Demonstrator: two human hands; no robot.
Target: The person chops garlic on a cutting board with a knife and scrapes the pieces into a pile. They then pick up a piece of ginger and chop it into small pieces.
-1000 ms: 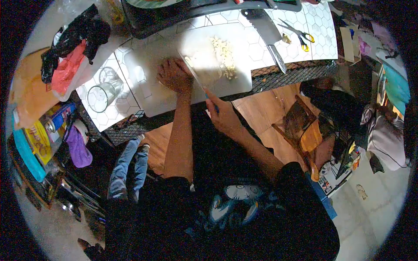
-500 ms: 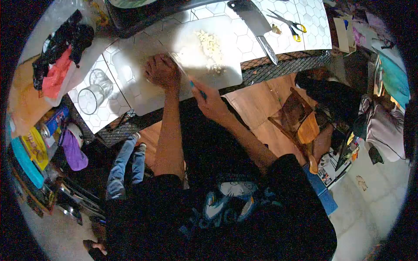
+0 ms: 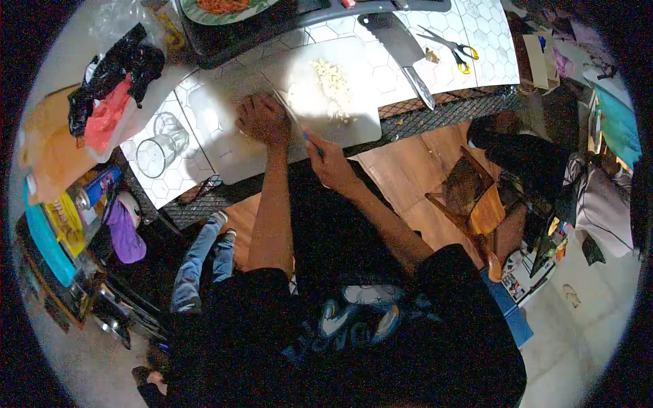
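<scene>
My left hand rests on the pale cutting board with its fingers curled downward and together. Whatever lies beneath those fingers is hidden. Just to its right, my right hand grips a knife by its blue-and-dark handle. The blade points up and left, close beside the left hand's fingers. Small pale chopped pieces lie in a loose heap on the board's brightly lit far right part, beyond the knife.
A cleaver and yellow-handled scissors lie right of the board on the white tiled counter. Two clear glasses are at left, near black and red plastic bags. A plate of orange-red food sits behind. Someone's jeans-clad legs appear below.
The whole view has shifted slightly down and right, bringing more of the food plate into sight. Both hands keep about the same places on the board, the knife still beside the left hand.
</scene>
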